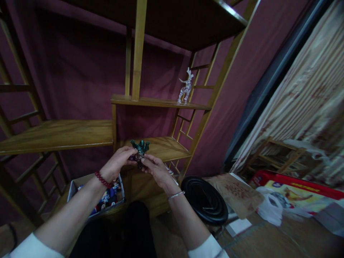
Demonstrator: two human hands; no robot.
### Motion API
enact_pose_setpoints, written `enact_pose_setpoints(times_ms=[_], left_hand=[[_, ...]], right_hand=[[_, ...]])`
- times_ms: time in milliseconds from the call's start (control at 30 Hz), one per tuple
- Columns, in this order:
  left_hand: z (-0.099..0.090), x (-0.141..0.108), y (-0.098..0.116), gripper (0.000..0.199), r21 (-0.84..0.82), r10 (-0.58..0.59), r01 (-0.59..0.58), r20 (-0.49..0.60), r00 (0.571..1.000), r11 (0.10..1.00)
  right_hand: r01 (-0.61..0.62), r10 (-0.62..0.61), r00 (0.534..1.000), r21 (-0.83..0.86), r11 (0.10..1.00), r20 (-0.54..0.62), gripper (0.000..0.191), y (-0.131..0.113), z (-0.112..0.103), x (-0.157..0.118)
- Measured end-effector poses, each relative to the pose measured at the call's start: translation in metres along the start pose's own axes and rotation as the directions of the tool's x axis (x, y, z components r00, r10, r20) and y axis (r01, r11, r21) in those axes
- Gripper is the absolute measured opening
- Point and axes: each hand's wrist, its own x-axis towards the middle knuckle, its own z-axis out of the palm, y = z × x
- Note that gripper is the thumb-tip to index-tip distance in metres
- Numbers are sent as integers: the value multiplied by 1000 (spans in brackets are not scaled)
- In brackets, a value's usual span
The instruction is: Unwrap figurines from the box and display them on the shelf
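A small dark figurine (141, 147) with a teal, wing-like upper part is held up in front of the wooden shelf unit. My left hand (121, 159) grips it from the left side, a red bead bracelet on that wrist. From the right, my right hand (155, 169) has its thumb and fingers closed on the figurine's lower part. Fingers cover much of its base. Behind it lies the lower right shelf board (166, 148). Below my left forearm stands an open box (122, 188) of small colourful figures, partly hidden by the arm.
A clear deer figurine (185, 87) stands on the middle shelf (156, 103). A wider shelf board (59, 132) extends left. On the floor at right are a coiled black hose-like object (205, 200), a flat cardboard piece (233, 191), a white plastic bag (270, 208) and a red-edged box (301, 184).
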Motion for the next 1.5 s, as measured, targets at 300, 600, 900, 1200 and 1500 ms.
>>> enact_pose_setpoints(times_ms=[300,600,900,1200,1500], left_hand=[[-4,-2,1,22,-27,-6,6,-6,1000,1000],[-3,-3,-6,20,-101,16,-11,50,999,995],[6,-3,-3,15,-175,10,3,70,998,985],[15,-4,0,18,-194,7,11,92,996,981],[17,-11,7,37,-100,71,-56,152,986,993]], right_hand=[[29,-29,999,-18,999,25,32,3,1,2],[43,-40,999,-130,991,20,31,-6,0,-3],[59,-61,998,-120,991,-13,35,-15,-7,-11],[81,-86,994,-89,993,-62,43,-16,-16,-17],[144,-148,986,-59,988,-82,50,-23,-18,-21]])
